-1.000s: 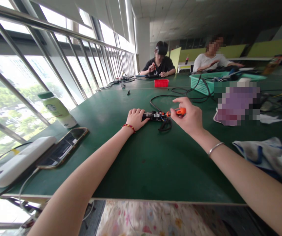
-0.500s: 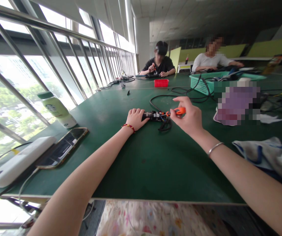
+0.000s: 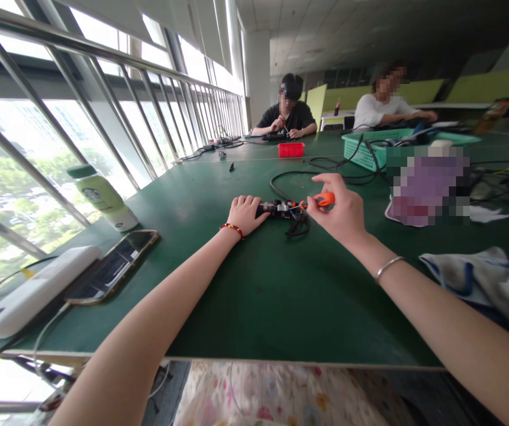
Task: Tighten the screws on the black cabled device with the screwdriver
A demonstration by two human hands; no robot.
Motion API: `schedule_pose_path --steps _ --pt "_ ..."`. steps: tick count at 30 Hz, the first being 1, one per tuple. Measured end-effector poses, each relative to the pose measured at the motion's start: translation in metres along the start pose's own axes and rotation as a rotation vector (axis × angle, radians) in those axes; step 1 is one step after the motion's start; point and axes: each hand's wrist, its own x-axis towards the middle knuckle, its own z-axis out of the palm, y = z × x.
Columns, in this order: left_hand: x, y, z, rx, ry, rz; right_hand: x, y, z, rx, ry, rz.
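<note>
On the green table lies a small black device (image 3: 281,208) with metal parts and thin wires. My left hand (image 3: 244,215) is wrapped over its left end, fingers together. An orange-handled tool (image 3: 324,200) is held in my right hand (image 3: 341,207), between thumb and fingers, with its tip at the device's right end. The tip itself is too small to make out. A loop of black cable (image 3: 299,228) lies just beneath the tool, and a longer black cable curves behind the device.
A bottle (image 3: 103,198), a phone (image 3: 115,266) and a white power strip (image 3: 36,290) are at the left. Behind are a red box (image 3: 291,150) and a teal basket (image 3: 363,155). A cloth (image 3: 485,275) lies right. Two people sit across the table.
My hands, the device and the orange tool have hardly moved. The person in white at the back right has shifted a little to the right.
</note>
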Motion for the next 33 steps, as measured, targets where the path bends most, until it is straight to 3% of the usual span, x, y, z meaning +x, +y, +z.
schedule_pose_path --steps 5,11,18,27,33 --pt "-0.0001 0.0006 -0.0012 0.001 -0.006 -0.001 -0.0012 -0.0012 -0.0010 0.040 0.012 -0.053" --pt "0.0000 0.0010 -0.0016 0.012 -0.003 -0.001 -0.0002 0.0019 0.0015 -0.041 0.012 -0.005" --pt "-0.0004 0.0011 -0.0020 0.011 -0.004 -0.001 -0.0023 0.0007 0.0008 0.062 0.014 -0.058" --pt "-0.0004 0.0015 -0.0019 -0.006 -0.004 -0.002 0.0001 0.0019 0.0001 -0.044 -0.029 -0.030" --pt "0.0015 -0.0001 -0.0026 -0.009 -0.013 0.018 -0.0012 -0.0005 -0.0014 0.023 -0.135 -0.126"
